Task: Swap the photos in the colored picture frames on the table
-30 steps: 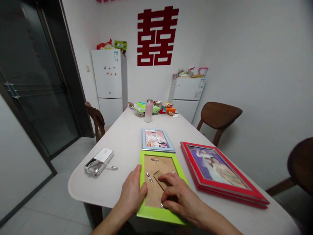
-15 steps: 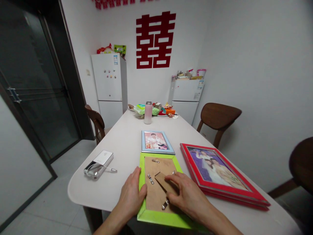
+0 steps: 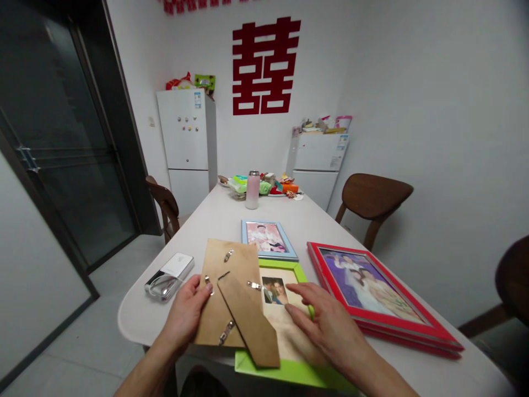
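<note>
My left hand grips the left edge of a brown picture-frame backing board, lifted and tilted over the left part of the green picture frame. The board carries metal clips and a hinged stand leg. My right hand hovers at the frame's right side, thumb and fingers apart, holding nothing. Inside the frame lies a pale sheet with a small picture of two people, close to my right fingertips. Part of the frame is hidden under the board and my right hand.
A blue framed photo lies just beyond the green frame. Red framed photos are stacked at right. A power bank with a white cable rests at left. Farther back stand a pink bottle and assorted packages on the white table.
The backing board has come out of the green frame and moved left in my left hand, uncovering the pale sheet and small picture. My right hand has let go of the stand leg.
</note>
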The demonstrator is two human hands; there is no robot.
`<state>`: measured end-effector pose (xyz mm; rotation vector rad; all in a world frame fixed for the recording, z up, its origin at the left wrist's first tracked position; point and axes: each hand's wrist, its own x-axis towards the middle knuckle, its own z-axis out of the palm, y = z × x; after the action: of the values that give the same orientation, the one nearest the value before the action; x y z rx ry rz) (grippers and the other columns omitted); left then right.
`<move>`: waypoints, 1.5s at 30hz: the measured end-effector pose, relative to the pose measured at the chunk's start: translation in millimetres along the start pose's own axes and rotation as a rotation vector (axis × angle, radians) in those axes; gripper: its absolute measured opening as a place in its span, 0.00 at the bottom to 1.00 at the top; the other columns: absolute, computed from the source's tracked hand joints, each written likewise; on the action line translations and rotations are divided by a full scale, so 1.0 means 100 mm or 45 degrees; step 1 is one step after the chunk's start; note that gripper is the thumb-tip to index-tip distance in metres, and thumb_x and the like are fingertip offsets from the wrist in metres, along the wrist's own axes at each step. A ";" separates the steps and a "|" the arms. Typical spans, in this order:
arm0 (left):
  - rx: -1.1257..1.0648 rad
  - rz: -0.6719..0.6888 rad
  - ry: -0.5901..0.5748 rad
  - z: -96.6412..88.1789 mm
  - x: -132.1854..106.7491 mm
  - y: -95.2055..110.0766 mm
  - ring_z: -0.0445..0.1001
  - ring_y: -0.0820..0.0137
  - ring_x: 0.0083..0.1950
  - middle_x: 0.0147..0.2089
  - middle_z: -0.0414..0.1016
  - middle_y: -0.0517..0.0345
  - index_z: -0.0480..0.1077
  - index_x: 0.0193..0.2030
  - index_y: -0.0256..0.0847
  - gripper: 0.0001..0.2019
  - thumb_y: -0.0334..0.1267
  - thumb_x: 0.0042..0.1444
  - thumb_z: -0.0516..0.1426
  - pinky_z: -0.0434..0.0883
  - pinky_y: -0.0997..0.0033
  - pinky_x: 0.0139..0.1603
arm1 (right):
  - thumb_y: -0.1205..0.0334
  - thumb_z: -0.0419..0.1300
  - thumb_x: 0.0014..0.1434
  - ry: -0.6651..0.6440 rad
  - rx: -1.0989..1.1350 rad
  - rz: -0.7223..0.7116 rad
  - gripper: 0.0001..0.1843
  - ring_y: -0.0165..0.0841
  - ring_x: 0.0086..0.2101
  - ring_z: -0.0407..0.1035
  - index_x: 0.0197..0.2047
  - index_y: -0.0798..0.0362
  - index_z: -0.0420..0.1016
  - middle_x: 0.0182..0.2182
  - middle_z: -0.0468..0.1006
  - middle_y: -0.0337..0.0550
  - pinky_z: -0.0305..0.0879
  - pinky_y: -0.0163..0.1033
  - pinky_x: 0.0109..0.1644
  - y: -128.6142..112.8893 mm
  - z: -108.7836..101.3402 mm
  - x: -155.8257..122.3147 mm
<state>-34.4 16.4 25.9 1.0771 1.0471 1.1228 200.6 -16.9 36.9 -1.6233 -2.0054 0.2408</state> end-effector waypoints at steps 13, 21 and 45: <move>0.719 0.075 0.147 -0.51 0.14 -0.13 0.71 0.63 0.38 0.36 0.72 0.52 0.60 0.47 0.32 0.21 0.42 0.47 0.51 0.66 0.68 0.37 | 0.67 0.48 0.50 -0.255 -0.530 0.267 0.24 0.41 0.34 0.68 0.52 0.60 0.59 0.35 0.71 0.55 0.59 0.40 0.35 0.26 0.11 0.12; 1.231 0.171 0.296 -0.61 0.17 -0.16 0.68 0.60 0.43 0.41 0.70 0.49 0.56 0.53 0.33 0.24 0.40 0.49 0.49 0.62 0.66 0.41 | 0.72 0.48 0.45 -0.191 -0.504 0.303 0.25 0.41 0.32 0.68 0.50 0.63 0.58 0.32 0.71 0.57 0.57 0.39 0.32 0.35 0.14 0.23; 1.234 0.880 -0.309 0.82 -0.33 -0.12 0.52 0.57 0.58 0.59 0.52 0.44 0.51 0.56 0.35 0.34 0.38 0.41 0.58 0.55 0.54 0.56 | 0.64 0.59 0.42 -0.005 1.547 0.674 0.45 0.28 0.16 0.65 0.60 0.47 0.39 0.23 0.75 0.36 0.62 0.33 0.21 0.10 -0.18 0.09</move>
<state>43.8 -26.4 30.6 2.4177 1.0556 0.9398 217.3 -9.5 49.9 -1.2046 -0.9286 1.3329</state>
